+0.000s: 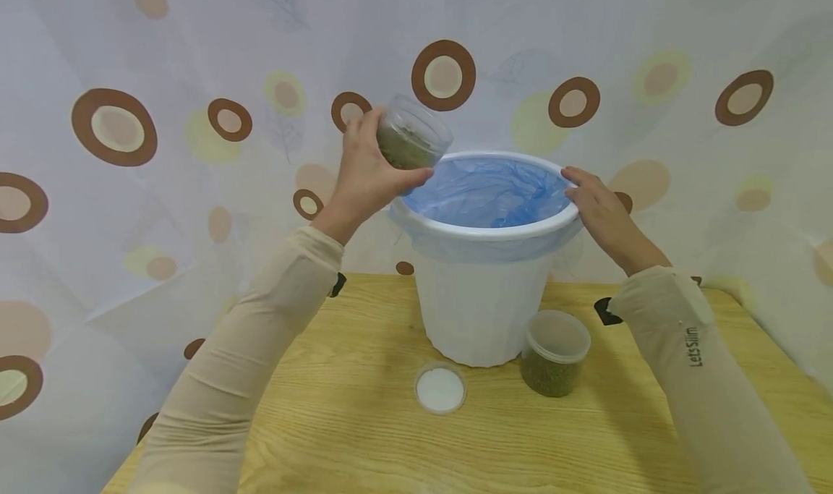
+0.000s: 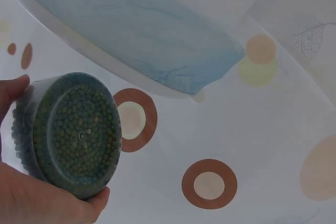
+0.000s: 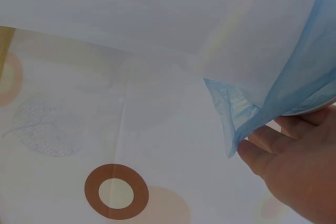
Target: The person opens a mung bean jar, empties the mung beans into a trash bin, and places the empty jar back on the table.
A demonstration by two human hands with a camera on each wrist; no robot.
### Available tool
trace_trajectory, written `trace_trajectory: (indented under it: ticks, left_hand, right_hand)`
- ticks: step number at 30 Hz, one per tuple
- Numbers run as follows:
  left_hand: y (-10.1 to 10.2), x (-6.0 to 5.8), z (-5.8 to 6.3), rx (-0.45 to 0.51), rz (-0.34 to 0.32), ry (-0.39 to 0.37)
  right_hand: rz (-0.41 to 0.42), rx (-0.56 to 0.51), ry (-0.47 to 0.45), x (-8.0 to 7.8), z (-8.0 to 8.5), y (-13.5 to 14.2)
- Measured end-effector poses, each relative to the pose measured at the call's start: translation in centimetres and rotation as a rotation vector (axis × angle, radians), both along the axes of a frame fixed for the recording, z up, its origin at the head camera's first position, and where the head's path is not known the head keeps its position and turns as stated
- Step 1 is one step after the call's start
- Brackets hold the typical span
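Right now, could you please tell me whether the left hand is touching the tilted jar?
Touching. The left wrist view shows it: the left hand grips the jar, its digits against opposite sides.

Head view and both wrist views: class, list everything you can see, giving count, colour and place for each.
Bin: one, white, standing on the table
Liner: one, blue, inside the bin and folded over its rim
Held container: one, clear, tilted by the bin's left rim
Bean-like grains: many, greenish, inside the held container
Second container: one, clear with greenish contents, on the table before the bin
Lid-like disc: one, white, on the table
Table: one, yellowish wood, below
Backdrop: white with brown, peach and yellow spots, behind
Black pieces: two, by the cuffs
Sleeves: two, beige, on the arms
Left hand: one, bare, gripping the held container
Right hand: one, bare, holding the bin's right rim
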State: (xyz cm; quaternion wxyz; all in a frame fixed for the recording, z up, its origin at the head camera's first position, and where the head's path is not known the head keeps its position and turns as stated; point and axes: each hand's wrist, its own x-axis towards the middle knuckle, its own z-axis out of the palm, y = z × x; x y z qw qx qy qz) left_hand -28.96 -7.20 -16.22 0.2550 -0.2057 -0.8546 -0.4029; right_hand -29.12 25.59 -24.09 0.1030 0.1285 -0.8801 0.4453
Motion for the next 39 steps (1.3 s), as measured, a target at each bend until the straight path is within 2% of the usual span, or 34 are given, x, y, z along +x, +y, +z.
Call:
trace_trajectory:
  ticks: [6,14,26,39]
  left_hand:
    - [0.5,-0.3,0.0,-0.049,0.013,-0.006]
    - [0.9,-0.8,0.1,-0.126,0.035,0.030]
    - [1.3,-1.2,0.1,-0.233,0.072,0.017]
    - [1.9,-1.4,-0.3,-0.318,0.070,0.060]
  right_hand:
    - [0.000,0.001,-0.006,0.2,0.1,-0.1]
    - [-0.002,0.005,-0.016,0.4,0.0,-0.1]
    - [0.005,-0.011,-0.010,0.0,0.1,-0.1]
    - [0.006,-0.015,-0.009,0.0,-0.1,-0.1]
